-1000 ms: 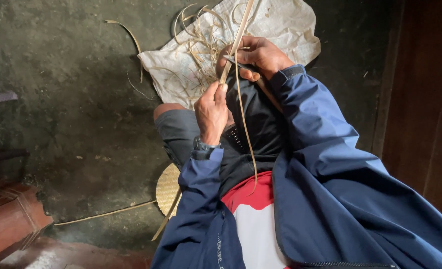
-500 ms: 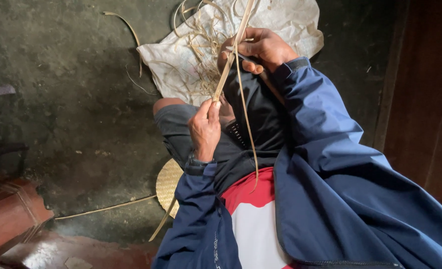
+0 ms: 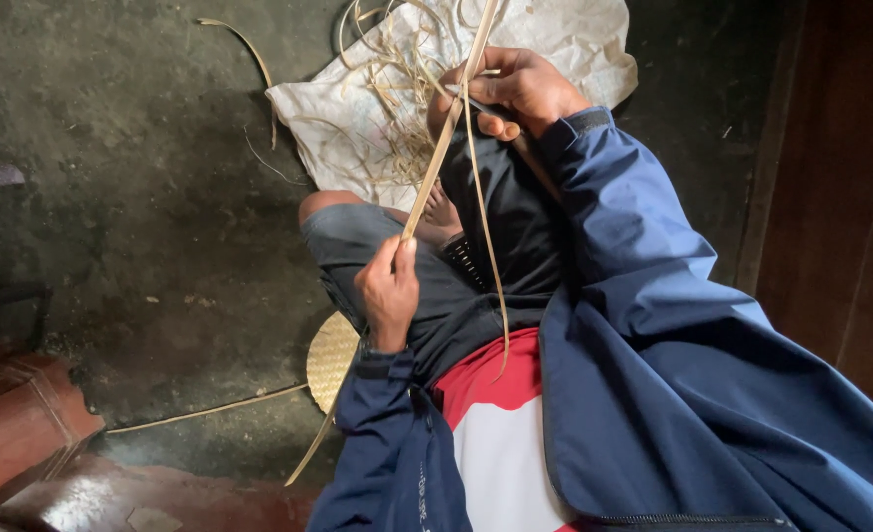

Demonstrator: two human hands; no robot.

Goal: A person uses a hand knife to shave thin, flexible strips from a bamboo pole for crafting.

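Observation:
My left hand (image 3: 389, 294) pinches the lower end of a long pale cane strip (image 3: 436, 163) over my lap. The strip runs up and away to my right hand (image 3: 515, 91), which is closed around it together with a small blade that is mostly hidden in the fist. A thin peeled sliver (image 3: 487, 236) hangs from the right hand down across my dark shorts to the red and white shirt. Both arms wear blue jacket sleeves.
A white sack sheet (image 3: 574, 39) lies on the dark floor ahead, strewn with cane shavings (image 3: 387, 89). A round woven mat (image 3: 330, 360) sits under my left thigh. Loose strips (image 3: 200, 409) lie on the floor. Reddish wood (image 3: 23, 433) is at the lower left, a wooden wall at right.
My left hand has slid down toward my body along the strip, lengthening the stretch between the hands. The right hand stays near the sack.

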